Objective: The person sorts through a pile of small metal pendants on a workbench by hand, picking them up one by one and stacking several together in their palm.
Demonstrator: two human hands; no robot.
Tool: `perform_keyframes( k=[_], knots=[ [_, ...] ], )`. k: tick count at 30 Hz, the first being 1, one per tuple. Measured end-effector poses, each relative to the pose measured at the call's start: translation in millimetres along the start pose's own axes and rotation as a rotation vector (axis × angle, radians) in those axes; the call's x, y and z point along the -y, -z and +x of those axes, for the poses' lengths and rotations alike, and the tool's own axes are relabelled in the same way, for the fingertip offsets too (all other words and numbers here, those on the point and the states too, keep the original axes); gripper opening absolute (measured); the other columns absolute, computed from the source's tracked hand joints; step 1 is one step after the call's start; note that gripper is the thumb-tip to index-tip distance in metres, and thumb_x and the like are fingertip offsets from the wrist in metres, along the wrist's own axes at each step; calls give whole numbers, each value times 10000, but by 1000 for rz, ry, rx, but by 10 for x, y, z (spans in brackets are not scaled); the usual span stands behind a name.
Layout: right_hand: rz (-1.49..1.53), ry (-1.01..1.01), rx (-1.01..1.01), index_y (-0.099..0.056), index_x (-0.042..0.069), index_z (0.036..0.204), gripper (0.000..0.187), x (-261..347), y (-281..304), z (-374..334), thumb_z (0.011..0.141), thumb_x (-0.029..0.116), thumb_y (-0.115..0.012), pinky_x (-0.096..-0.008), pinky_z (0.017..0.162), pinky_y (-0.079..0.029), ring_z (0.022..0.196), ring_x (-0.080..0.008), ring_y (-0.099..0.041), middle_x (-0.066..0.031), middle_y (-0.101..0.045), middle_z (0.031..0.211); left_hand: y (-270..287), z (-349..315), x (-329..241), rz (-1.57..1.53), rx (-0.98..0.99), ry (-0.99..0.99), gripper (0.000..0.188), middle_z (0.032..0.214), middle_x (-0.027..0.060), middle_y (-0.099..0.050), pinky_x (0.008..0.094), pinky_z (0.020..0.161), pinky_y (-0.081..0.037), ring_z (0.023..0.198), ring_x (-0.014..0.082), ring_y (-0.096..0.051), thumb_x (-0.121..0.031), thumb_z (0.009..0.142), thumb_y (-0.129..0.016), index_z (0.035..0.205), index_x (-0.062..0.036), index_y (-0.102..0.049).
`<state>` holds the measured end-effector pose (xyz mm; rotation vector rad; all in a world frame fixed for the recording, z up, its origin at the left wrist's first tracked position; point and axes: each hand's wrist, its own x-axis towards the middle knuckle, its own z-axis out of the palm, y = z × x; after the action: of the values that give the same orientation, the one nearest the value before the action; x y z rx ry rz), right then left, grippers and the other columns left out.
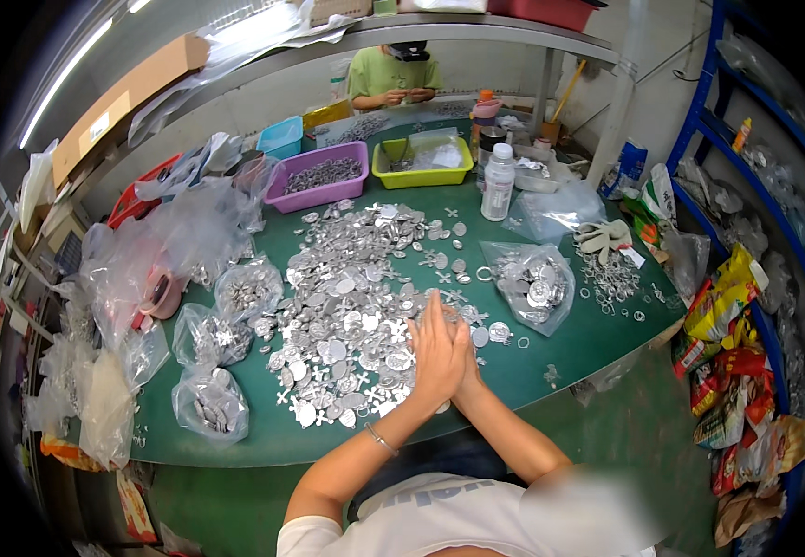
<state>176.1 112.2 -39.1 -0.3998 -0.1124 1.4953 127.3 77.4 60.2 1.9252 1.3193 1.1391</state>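
Observation:
My left hand (436, 345) lies at the right edge of a heap of silver-coloured metal charms (337, 316), its fingers stretched out and held close together, pointing away from me. My right hand (464, 360) is pressed against its side, palm toward it, and its fingers are mostly hidden. Whether any pieces lie between the palms cannot be seen. The heap mixes oval medals, round discs and small crosses. A few loose medals (499, 331) lie just right of my hands. Farther right sits a clear plastic bag of medals (534, 286).
Left of the heap stand small bags of charms (209, 405). Behind it are a purple basket (319, 178) and a yellow-green basket (423, 163). A white bottle (498, 183), a glove (603, 239) and metal rings (610, 280) lie right. A co-worker (393, 79) sits opposite; blue shelving (746, 158) stands right.

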Motion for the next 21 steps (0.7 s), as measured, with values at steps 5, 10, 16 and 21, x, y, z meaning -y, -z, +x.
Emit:
perform_keyframes(
  k=[5, 10, 16, 21],
  knots=[
    [-119, 54, -156, -490, 78, 1072, 301, 692, -381, -357, 844, 239, -601, -331, 768, -480, 888, -217, -568, -93, -559, 973, -376, 74, -148, -256, -174, -240, 579, 1393, 231, -234, 406, 1074, -182, 1301, 367, -237, -179, 896, -445, 1366, 47, -194],
    [155, 133, -210, -533, 4, 997, 271, 1559, -414, -151, 811, 190, -596, -419, 783, -498, 934, -302, -555, -162, -577, 981, -704, 436, -252, -258, -188, -233, 488, 1252, 226, -360, 411, 1020, -277, 1193, 359, -355, -36, 798, -534, 1249, 36, -361],
    [-53, 132, -271, -527, 120, 1017, 237, 2234, -298, 163, 799, 95, -615, -507, 846, -466, 890, -299, -554, -109, -560, 997, -1180, 953, -185, 78, 78, 38, 527, 1198, 224, -377, 467, 933, -348, 1148, 383, -377, -144, 773, -623, 1219, 20, -396],
    [-287, 78, -321, -518, 94, 1058, 289, 2240, -237, 223, 788, 41, -606, -504, 818, -487, 959, -290, -544, -123, -554, 1033, -1297, 1249, -48, 112, -57, -177, 111, 835, 206, -576, 435, 711, -465, 812, 391, -566, -75, 799, -542, 804, 36, -551]
  ],
)
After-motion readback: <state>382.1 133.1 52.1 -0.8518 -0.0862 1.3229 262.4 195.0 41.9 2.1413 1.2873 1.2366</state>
